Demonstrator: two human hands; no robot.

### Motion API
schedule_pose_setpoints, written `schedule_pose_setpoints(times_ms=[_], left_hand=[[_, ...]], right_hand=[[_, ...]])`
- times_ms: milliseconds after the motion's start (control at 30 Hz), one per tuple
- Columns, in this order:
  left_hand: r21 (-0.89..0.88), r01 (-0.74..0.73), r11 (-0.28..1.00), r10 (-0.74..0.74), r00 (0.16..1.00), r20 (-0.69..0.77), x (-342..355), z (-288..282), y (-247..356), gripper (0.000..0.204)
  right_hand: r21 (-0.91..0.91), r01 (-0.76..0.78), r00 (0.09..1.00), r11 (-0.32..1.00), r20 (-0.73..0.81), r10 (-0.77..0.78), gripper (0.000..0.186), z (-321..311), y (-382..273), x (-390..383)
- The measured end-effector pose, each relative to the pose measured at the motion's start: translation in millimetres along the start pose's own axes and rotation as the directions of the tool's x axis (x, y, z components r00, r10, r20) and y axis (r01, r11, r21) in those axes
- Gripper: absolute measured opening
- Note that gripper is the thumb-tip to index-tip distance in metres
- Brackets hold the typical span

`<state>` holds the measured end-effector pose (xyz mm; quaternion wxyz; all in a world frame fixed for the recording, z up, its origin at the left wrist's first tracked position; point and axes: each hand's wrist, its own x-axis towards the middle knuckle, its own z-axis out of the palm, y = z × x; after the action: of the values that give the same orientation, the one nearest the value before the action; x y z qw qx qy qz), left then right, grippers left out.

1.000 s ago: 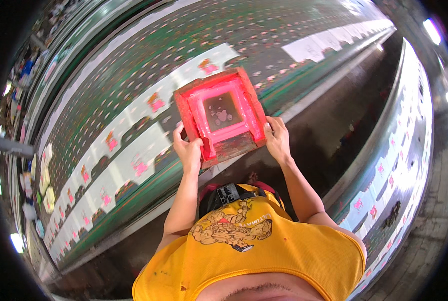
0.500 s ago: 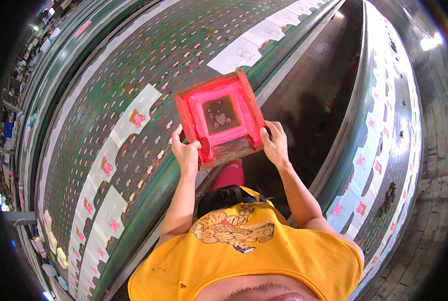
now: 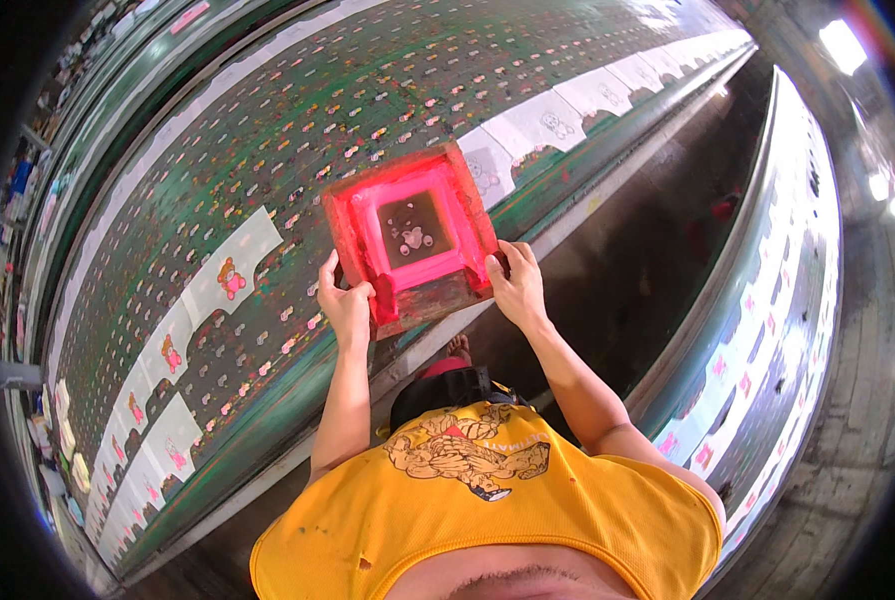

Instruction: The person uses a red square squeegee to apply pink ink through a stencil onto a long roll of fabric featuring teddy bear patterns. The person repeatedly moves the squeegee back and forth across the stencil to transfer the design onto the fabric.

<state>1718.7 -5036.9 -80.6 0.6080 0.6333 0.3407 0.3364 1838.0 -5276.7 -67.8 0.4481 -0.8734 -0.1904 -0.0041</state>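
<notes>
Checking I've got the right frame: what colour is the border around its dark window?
The inner border is bright pink, best seen in the head view.

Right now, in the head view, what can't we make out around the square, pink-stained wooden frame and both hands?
Head view:
Underside of the square, pink-stained wooden frame: faces away from the camera.
How far the left hand and right hand reach beneath: frame hides it.
White sheet with grey outline print: partly covered by frame.
Prints on far white sheets, upper right: too small.
</notes>
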Motion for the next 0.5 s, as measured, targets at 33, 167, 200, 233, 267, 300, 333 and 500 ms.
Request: schedule_pose_setpoints(times_ms=[33,167,200,233,267,300,333,500], left_hand=[[-0.018,0.019,1.000,-0.019,1.000,-0.013,3.5,3.9,2.0,0.078],[-0.028,0.013,1.000,-0.015,0.996,-0.083,11.7,26.2,-9.6,0.079],[-0.032,0.024,0.999,-0.028,0.993,-0.118,12.1,35.8,-7.9,0.078],[-0.037,0.043,0.998,-0.048,0.990,-0.134,10.5,46.9,-5.0,0.078],[-0.042,0.063,0.997,-0.068,0.986,-0.151,11.6,55.4,-2.2,0.078],[-0.096,0.071,0.993,-0.085,0.986,-0.146,17.6,59.5,-21.7,0.077],[-0.102,0.070,0.992,-0.085,0.984,-0.159,18.8,69.1,-21.9,0.077],[-0.092,-0.005,0.996,-0.019,0.965,-0.262,24.1,128.5,-42.4,0.075]], right_hand=[[0.003,0.011,1.000,1.000,0.024,-0.011,0.042,0.7,0.7,11.5],[0.037,0.005,0.994,0.999,0.108,-0.009,0.043,-4.4,15.4,47.3],[0.045,0.008,0.993,0.999,0.115,-0.014,0.043,-3.7,24.8,56.5],[0.039,0.000,0.993,0.999,0.117,-0.005,0.044,-6.1,31.3,66.6],[0.051,-0.004,0.989,0.999,0.147,-0.004,0.044,-8.4,37.9,77.6],[0.047,0.016,0.987,0.999,0.156,-0.023,0.045,-9.0,43.9,88.9],[0.040,0.035,0.985,0.999,0.165,-0.041,0.045,-11.1,48.6,100.7],[-0.021,0.097,0.977,0.995,0.194,-0.091,0.047,-22.8,79.1,154.0]])
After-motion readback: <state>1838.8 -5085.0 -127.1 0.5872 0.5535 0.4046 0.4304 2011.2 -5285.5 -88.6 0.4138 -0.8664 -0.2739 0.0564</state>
